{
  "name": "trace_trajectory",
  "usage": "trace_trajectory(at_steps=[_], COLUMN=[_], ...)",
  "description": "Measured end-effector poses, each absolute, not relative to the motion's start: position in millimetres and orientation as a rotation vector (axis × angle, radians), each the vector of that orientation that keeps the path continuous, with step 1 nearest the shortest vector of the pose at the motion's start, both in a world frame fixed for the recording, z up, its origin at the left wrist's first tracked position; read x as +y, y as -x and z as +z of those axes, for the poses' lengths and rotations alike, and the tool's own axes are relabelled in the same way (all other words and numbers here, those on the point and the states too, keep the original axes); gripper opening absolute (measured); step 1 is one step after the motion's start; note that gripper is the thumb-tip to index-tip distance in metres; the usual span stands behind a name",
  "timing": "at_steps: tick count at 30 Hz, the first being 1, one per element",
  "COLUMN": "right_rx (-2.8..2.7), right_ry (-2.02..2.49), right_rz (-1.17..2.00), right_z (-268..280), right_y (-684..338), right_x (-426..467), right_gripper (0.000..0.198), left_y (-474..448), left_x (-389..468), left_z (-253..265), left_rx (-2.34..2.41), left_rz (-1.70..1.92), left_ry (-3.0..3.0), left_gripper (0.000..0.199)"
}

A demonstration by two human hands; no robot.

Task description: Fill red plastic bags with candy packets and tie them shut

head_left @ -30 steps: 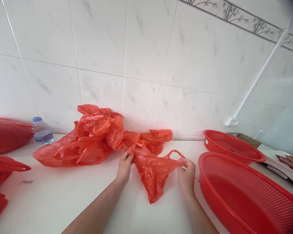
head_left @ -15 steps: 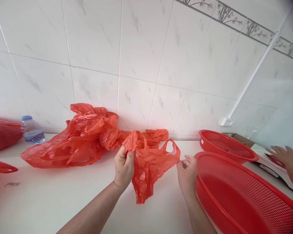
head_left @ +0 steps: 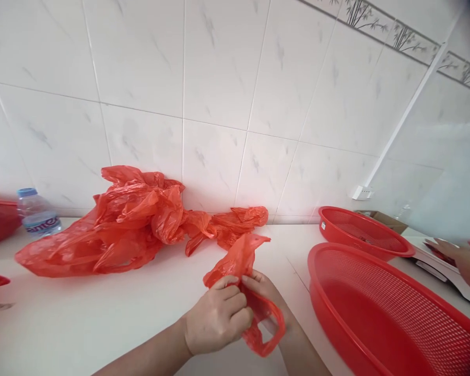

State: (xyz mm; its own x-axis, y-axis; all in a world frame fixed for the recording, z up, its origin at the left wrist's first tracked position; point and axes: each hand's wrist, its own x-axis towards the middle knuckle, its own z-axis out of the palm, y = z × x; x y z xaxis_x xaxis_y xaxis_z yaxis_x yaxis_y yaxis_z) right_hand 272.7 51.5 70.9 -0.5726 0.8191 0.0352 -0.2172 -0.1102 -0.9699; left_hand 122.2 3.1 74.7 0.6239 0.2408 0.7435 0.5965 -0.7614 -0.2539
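Between my hands a thin red plastic bag [head_left: 235, 259] is bunched up, one looped handle hanging down at the right over my right wrist. My left hand [head_left: 221, 316] is closed in a fist around the bag's middle. My right hand [head_left: 263, 287] pinches the bag just beside it, its fingers partly hidden behind the plastic. Beyond them, a heap of crumpled red plastic bags [head_left: 137, 222] lies against the tiled wall, trailing off to the right.
Two red plastic baskets [head_left: 376, 313] [head_left: 360, 230] stand at the right. Past them a co-worker's hand [head_left: 454, 256] is over a white scale [head_left: 434, 269]. At the left are a water bottle [head_left: 41, 214] and a red bag [head_left: 0, 219]. A cardboard box [head_left: 387, 222] sits behind.
My hands have come together and lower, gathering the bag that was spread between them. The bag has turned, its handle now pointing down. The co-worker's hand has lowered onto the scale.
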Motion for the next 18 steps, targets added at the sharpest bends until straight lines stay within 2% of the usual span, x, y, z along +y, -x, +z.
trace_trajectory(at_steps=[2, 4, 7, 9, 13, 16, 18], right_rx=[-1.312, -1.124, -0.89, -0.833, -0.811, -0.917, -1.084], right_ry=[0.641, 0.639, 0.691, 0.71, 0.751, 0.768, 0.796], right_rz=[1.796, 1.777, 1.713, 1.674, 1.638, 1.693, 1.706], right_z=[71, 69, 63, 58, 60, 72, 80], right_y=[-273, -280, -295, -302, -299, -290, -288], right_x=[56, 64, 79, 87, 84, 70, 62], right_gripper=[0.029, 0.029, 0.032, 0.025, 0.016, 0.025, 0.031], left_y=[-111, -96, -72, -61, -62, -76, -82], left_x=[2, 1, -2, -7, -17, -15, -9], left_z=[70, 71, 78, 84, 97, 107, 113], left_rx=[-0.833, -1.2, -1.874, -2.123, -2.255, -2.325, -2.421], left_rz=[-0.869, -0.681, -0.451, -0.417, -0.51, -0.716, -0.917], left_ry=[2.402, 2.454, 2.452, 2.426, 2.448, 2.401, 2.3], left_gripper=[0.017, 0.015, 0.032, 0.031, 0.026, 0.035, 0.035])
